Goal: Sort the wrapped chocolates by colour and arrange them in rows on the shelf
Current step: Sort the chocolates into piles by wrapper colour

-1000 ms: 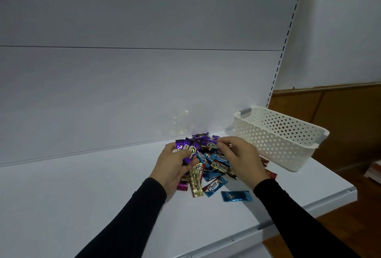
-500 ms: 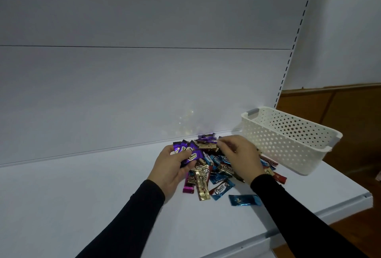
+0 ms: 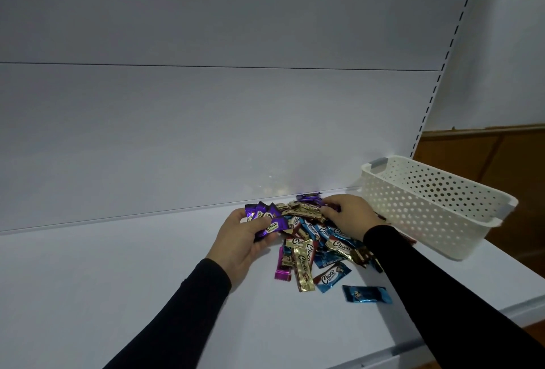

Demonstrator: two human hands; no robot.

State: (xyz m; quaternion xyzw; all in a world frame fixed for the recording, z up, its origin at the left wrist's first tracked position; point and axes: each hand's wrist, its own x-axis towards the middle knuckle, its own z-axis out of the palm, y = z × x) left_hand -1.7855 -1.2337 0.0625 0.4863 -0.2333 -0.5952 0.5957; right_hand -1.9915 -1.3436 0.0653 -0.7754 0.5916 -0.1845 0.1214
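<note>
Head view: left hand (image 3: 240,240) grips purple foil-wrapped chocolates (image 3: 267,218); right hand (image 3: 349,211) curled on mixed chocolate pile (image 3: 317,239) mid white shelf (image 3: 118,280), pinch unclear. White perforated plastic basket (image 3: 427,206) at right edge; bare shelf leftward.

Both arms are extended forward from the lower edge of the view, forearms covered in black sleeves to the wrists. The left hand (image 3: 241,239) is held palm inward, thumb uppermost, fingers curled; several purple wrappers (image 3: 267,218) are gripped between thumb and fingers. The right hand (image 3: 349,211) is turned palm down, back facing the camera, fingers bent downward at the tips. What the right fingertips hold cannot be told.
</note>
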